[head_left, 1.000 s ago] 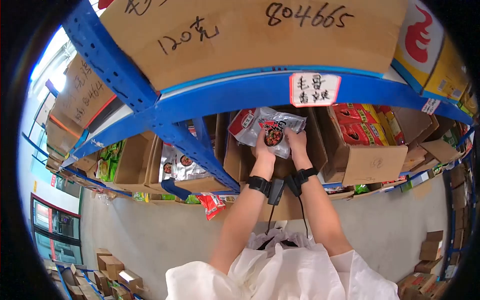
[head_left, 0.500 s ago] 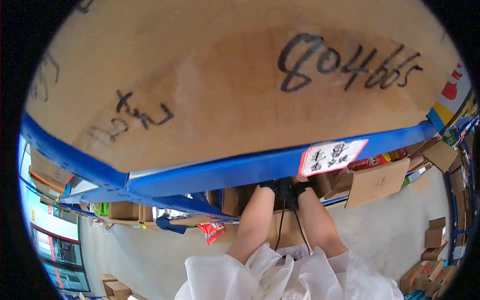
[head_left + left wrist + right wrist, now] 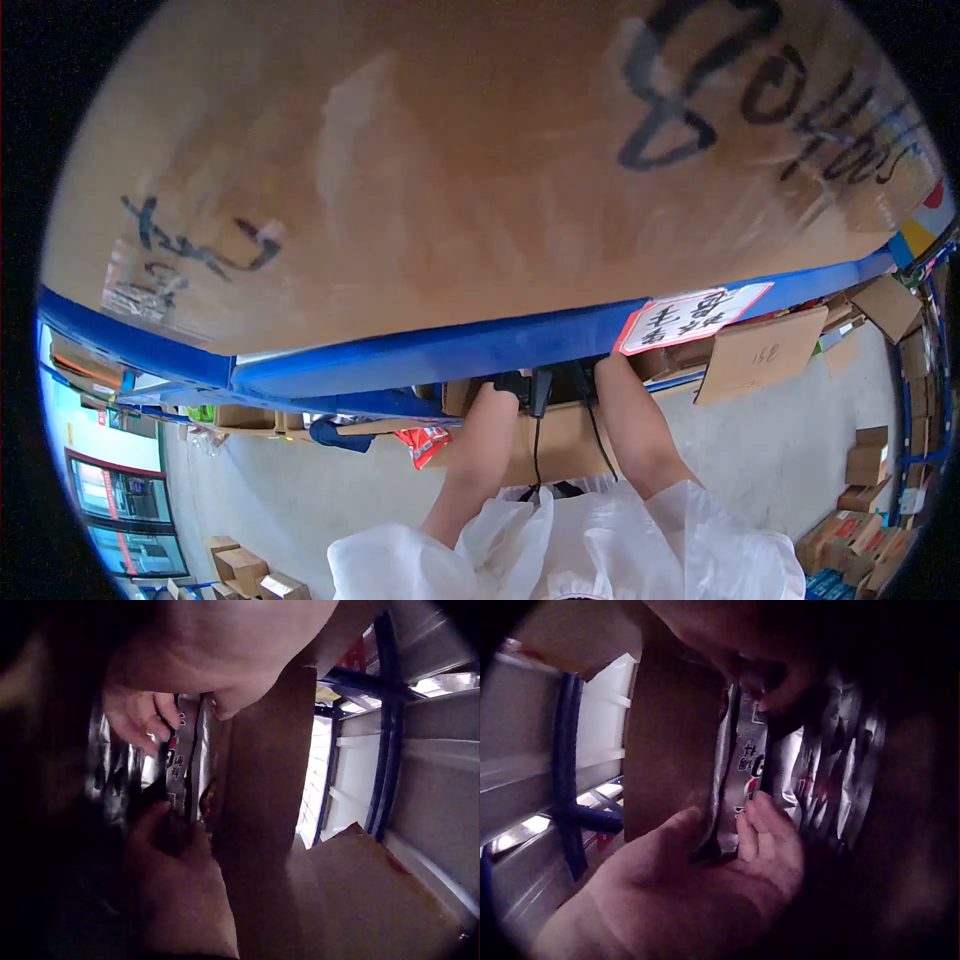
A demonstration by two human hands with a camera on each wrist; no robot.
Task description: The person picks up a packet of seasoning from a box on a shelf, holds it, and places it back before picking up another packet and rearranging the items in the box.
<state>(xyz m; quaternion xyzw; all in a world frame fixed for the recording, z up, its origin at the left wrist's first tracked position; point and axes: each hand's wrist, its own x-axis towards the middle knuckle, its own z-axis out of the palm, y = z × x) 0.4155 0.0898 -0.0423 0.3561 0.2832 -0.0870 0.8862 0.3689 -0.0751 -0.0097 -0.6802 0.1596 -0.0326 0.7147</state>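
Both hands are down inside a cardboard box under the shelf beam, hidden in the head view, where only the forearms and black wrist straps show. In the left wrist view my left hand point(image 3: 176, 877) pinches the lower end of a silver pouch point(image 3: 178, 769) with dark lettering. My right hand point(image 3: 727, 862), seen in the right wrist view, grips the opposite end of that pouch, thumb on the wall side and fingers curled over its printed face. More silver pouches point(image 3: 840, 772) stand packed beside it. The box wall point(image 3: 671, 742) runs close along the pouch.
A large carton point(image 3: 400, 180) with black handwriting fills the upper head view. It rests on a blue beam point(image 3: 450, 350) with a paper label point(image 3: 690, 315). A red packet point(image 3: 425, 445) sticks out at the lower shelf edge. A cardboard flap point(image 3: 765, 350) hangs at right.
The hands have lowered the silver pouch from in front of the box opening to inside, under the beam. The head view has moved closer to the upper carton.
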